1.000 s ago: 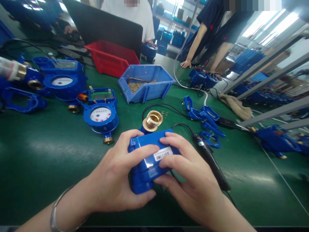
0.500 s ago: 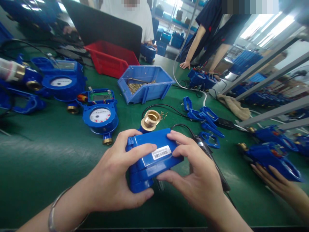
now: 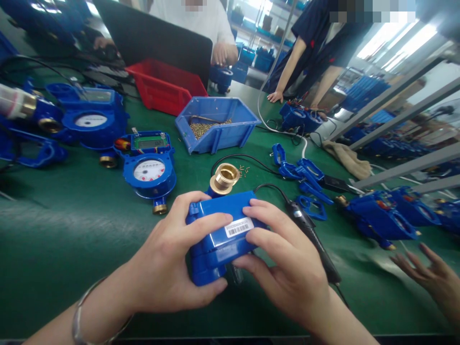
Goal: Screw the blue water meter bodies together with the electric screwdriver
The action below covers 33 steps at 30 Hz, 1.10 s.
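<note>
Between my two hands is a blue water meter (image 3: 223, 239), tilted so that a white barcode label faces up and its threaded brass end (image 3: 226, 177) points away from me. My left hand (image 3: 172, 249) wraps around its left side, the index finger lying across the top by the label. My right hand (image 3: 287, 254) grips the right side, fingertips on the top and thumb underneath. The meter's dial is out of sight. A black electric screwdriver (image 3: 312, 239) lies just beyond my right hand. Small brass screws (image 3: 243, 171) are scattered behind the brass end.
Beyond are a blue bin (image 3: 223, 136) of brass screws and a red bin (image 3: 158, 91). An open meter (image 3: 149, 167) stands at left, blue frames (image 3: 302, 172) at right. Another person's hand (image 3: 427, 273) is near more meters (image 3: 381, 218). Two people stand across the table.
My right fingers have slid slightly left over the meter's top. At right, another person's hand has let go of a meter, which now sits farther back. The person opposite has moved a hand over a meter.
</note>
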Motion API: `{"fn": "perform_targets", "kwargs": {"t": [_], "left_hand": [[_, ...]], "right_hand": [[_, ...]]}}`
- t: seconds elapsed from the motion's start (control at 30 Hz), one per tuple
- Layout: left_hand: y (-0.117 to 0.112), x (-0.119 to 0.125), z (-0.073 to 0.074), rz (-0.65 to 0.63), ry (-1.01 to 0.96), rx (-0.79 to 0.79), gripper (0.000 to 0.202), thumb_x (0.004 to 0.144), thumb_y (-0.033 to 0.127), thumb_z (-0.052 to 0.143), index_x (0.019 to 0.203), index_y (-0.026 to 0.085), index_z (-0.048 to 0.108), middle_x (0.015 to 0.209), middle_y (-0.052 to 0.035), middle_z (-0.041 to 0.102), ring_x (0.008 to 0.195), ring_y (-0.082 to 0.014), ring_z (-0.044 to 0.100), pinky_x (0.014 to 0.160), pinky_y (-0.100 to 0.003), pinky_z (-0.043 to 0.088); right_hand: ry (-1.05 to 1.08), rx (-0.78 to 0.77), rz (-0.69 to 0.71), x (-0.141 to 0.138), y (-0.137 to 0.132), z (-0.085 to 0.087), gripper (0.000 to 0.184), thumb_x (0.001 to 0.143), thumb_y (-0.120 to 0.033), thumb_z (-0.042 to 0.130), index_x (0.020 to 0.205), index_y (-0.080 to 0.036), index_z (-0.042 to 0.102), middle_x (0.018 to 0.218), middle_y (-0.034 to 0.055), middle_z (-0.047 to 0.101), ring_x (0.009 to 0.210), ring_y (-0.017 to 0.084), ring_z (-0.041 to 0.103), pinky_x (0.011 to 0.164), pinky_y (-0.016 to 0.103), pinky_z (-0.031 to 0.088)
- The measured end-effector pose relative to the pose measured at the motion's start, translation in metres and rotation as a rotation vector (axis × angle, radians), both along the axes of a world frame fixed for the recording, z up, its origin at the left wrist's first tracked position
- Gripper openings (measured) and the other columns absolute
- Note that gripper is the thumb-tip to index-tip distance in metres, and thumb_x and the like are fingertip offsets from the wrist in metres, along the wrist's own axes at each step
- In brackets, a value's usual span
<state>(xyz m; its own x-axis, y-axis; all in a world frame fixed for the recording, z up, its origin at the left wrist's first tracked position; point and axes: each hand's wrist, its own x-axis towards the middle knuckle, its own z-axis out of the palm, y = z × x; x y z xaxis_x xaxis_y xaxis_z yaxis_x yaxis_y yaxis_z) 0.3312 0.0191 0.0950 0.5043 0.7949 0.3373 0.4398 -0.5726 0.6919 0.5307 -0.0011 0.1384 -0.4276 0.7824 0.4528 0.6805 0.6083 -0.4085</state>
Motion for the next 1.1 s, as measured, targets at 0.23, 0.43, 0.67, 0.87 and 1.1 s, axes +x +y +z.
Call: {"fn": "perform_targets", "kwargs": {"t": [0.23,0.43,0.67,0.87,1.1], "left_hand": [[-0.0015,0.0007,-0.0005,0.016,0.009,0.002,0.07,0.06,0.028,0.071,0.124,0.03,0.041,0.13,-0.0091,0.028,0.12,-0.0315,0.039,0.092,-0.047,0.045],[-0.0012,0.0002,-0.0008,0.02,0.012,0.002,0.071,0.059,0.028,0.071,0.123,0.03,0.041,0.13,-0.0087,0.029,0.119,-0.0319,0.04,0.092,-0.047,0.045],[-0.0011,0.0004,-0.0017,0.008,-0.007,0.013,0.069,0.06,0.027,0.071,0.123,0.03,0.042,0.13,-0.0087,0.029,0.119,-0.032,0.04,0.092,-0.047,0.045],[-0.0013,-0.0004,-0.0018,0.009,-0.02,0.004,0.07,0.058,0.027,0.072,0.123,0.03,0.043,0.13,-0.0088,0.03,0.12,-0.0327,0.039,0.092,-0.047,0.045],[-0.0017,-0.0005,-0.0022,0.012,-0.005,0.003,0.07,0.06,0.028,0.071,0.123,0.031,0.041,0.131,-0.0085,0.028,0.119,-0.0321,0.038,0.092,-0.048,0.044]], "right_hand": [[0.029,-0.072,-0.109,0.0049,-0.0004,-0.0009,0.023,0.074,-0.032,0.072,0.081,-0.018,0.055,0.111,0.0139,0.058,0.113,0.026,0.053,0.094,0.042,0.048],[-0.041,-0.033,-0.174,0.0054,-0.0047,-0.0001,0.022,0.076,-0.034,0.069,0.082,-0.018,0.055,0.114,0.0158,0.058,0.117,0.03,0.05,0.094,0.049,0.047],[-0.019,-0.066,-0.094,0.0033,-0.0031,0.0038,0.016,0.076,-0.027,0.069,0.081,-0.019,0.056,0.115,0.0134,0.059,0.117,0.027,0.052,0.095,0.042,0.048],[-0.036,-0.018,-0.198,0.0081,-0.0027,0.0021,0.024,0.073,-0.036,0.071,0.079,-0.018,0.057,0.106,0.0132,0.065,0.1,0.025,0.063,0.084,0.038,0.055],[-0.062,-0.033,-0.071,0.0079,-0.0004,0.0064,0.013,0.079,-0.026,0.066,0.082,-0.017,0.057,0.115,0.0149,0.061,0.115,0.028,0.053,0.095,0.045,0.048]]}}
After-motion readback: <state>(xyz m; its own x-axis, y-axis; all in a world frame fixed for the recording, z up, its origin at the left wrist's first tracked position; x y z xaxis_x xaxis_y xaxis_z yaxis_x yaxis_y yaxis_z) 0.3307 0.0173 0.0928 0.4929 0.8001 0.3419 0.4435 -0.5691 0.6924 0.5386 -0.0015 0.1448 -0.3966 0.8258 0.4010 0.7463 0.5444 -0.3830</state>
